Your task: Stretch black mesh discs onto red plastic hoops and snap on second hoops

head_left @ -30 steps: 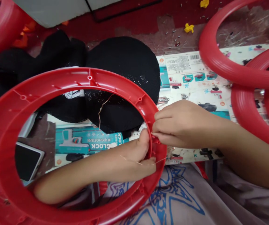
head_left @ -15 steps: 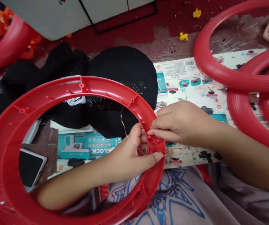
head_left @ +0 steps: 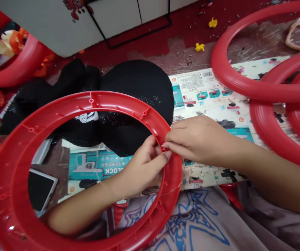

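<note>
A large red plastic ring (head_left: 16, 153) lies tilted in front of me, its hollow ribbed side facing up. My left hand (head_left: 148, 157) reaches through the ring's middle and grips its right side, thumb over the inner rim. Against the same spot, my right hand (head_left: 194, 137) has its fingertips pinched together inside the channel. Whatever small thing they hold is hidden by the fingers. A thin copper-coloured wire (head_left: 174, 190) shows faintly across the channel below my hands.
Black fabric (head_left: 136, 87) lies behind the ring on printed cardboard (head_left: 191, 80). More red rings (head_left: 223, 69) are stacked at the right. A dark-screened phone (head_left: 41, 190) shows through the ring. Yellow pieces (head_left: 199, 47) lie on the floor near a white cabinet (head_left: 123, 21).
My left thumb has moved up toward the right fingertips. The wire that crossed my left hand now shows lower on the ring. The view has shifted slightly.
</note>
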A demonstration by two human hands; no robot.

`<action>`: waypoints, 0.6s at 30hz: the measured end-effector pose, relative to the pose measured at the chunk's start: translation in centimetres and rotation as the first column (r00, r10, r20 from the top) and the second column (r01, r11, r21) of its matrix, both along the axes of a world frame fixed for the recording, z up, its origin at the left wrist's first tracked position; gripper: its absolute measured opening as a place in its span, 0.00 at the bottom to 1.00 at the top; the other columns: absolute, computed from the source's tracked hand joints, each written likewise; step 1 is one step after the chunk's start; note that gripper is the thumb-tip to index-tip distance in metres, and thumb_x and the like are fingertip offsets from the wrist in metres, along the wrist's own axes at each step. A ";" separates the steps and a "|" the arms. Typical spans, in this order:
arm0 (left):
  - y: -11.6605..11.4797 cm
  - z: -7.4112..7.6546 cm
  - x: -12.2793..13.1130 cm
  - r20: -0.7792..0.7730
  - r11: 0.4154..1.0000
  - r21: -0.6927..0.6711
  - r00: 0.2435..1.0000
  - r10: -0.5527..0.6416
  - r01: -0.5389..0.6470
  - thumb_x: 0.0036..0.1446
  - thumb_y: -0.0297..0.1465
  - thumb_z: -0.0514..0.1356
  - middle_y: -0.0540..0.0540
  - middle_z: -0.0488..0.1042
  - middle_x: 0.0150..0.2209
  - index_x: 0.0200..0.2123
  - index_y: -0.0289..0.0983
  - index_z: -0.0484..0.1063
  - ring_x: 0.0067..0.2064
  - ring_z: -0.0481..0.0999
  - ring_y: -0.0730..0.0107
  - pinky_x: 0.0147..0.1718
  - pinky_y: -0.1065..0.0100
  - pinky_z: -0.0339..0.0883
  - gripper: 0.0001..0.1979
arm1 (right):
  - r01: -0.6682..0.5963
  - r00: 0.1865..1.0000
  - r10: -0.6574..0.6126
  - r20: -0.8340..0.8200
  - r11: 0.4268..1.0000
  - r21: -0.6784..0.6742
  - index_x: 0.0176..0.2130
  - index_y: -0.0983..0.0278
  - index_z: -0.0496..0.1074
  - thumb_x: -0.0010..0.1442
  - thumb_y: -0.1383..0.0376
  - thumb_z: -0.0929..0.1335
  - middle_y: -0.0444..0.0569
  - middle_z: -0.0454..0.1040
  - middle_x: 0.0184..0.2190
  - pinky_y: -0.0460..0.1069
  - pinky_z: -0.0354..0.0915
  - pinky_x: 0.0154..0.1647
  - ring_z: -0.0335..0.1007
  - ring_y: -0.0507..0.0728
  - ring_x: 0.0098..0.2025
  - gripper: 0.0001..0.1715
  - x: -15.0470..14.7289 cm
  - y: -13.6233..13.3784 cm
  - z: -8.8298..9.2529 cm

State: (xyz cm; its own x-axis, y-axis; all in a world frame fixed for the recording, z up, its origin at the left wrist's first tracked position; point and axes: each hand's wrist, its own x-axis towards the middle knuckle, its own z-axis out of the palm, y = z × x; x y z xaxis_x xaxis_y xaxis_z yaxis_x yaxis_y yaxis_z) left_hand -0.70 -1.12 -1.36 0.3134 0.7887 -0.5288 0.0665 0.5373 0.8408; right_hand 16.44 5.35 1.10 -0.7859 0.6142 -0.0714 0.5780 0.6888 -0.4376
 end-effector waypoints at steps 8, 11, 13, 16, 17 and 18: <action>-0.1 0.1 -0.7 -0.264 0.969 0.198 0.960 -0.089 0.145 0.61 0.32 0.52 0.47 0.70 0.44 0.49 0.38 0.63 0.48 0.70 0.63 0.47 0.63 0.66 0.13 | -0.044 0.975 0.076 -0.210 0.987 0.155 0.37 0.66 0.75 0.65 0.66 0.60 0.49 0.73 0.32 0.48 0.52 0.29 0.64 0.52 0.31 0.15 0.8 0.0 -0.6; -0.3 0.6 -0.8 -0.370 0.927 0.233 0.908 -0.194 0.293 0.59 0.28 0.50 0.46 0.70 0.45 0.48 0.37 0.62 0.48 0.69 0.62 0.50 0.60 0.65 0.13 | -0.092 0.957 0.170 -0.235 0.946 0.312 0.34 0.65 0.74 0.65 0.68 0.60 0.48 0.73 0.30 0.48 0.51 0.28 0.62 0.53 0.30 0.16 0.9 -0.1 -0.8; -0.5 1.0 -0.8 -0.393 0.894 0.228 0.877 -0.277 0.385 0.57 0.26 0.49 0.47 0.69 0.42 0.42 0.37 0.62 0.45 0.69 0.63 0.50 0.59 0.65 0.10 | -0.120 0.950 0.214 -0.227 0.922 0.368 0.32 0.65 0.74 0.64 0.70 0.61 0.47 0.73 0.29 0.49 0.51 0.27 0.62 0.53 0.30 0.15 0.8 -0.2 -0.8; -0.7 1.3 -0.8 -0.393 0.865 0.232 0.856 -0.335 0.445 0.57 0.26 0.49 0.47 0.67 0.39 0.38 0.38 0.60 0.43 0.67 0.64 0.50 0.58 0.66 0.05 | -0.144 0.941 0.243 -0.237 0.917 0.371 0.32 0.65 0.75 0.63 0.72 0.62 0.46 0.74 0.29 0.49 0.53 0.28 0.63 0.53 0.31 0.14 0.8 -0.3 -1.0; -0.7 1.4 -0.9 -0.388 0.861 0.230 0.854 -0.346 0.453 0.57 0.26 0.49 0.47 0.66 0.39 0.38 0.38 0.60 0.43 0.67 0.64 0.50 0.58 0.65 0.05 | -0.150 0.936 0.249 -0.249 0.921 0.359 0.33 0.65 0.75 0.63 0.72 0.62 0.46 0.74 0.30 0.49 0.54 0.29 0.64 0.53 0.31 0.13 0.8 -0.2 -1.0; -0.7 1.5 -0.9 -0.381 0.858 0.228 0.853 -0.357 0.461 0.58 0.27 0.49 0.47 0.66 0.39 0.38 0.38 0.60 0.43 0.67 0.64 0.51 0.57 0.65 0.05 | -0.156 0.930 0.255 -0.265 0.926 0.345 0.33 0.65 0.75 0.63 0.71 0.62 0.47 0.75 0.31 0.49 0.56 0.30 0.65 0.53 0.32 0.13 0.9 -0.2 -1.1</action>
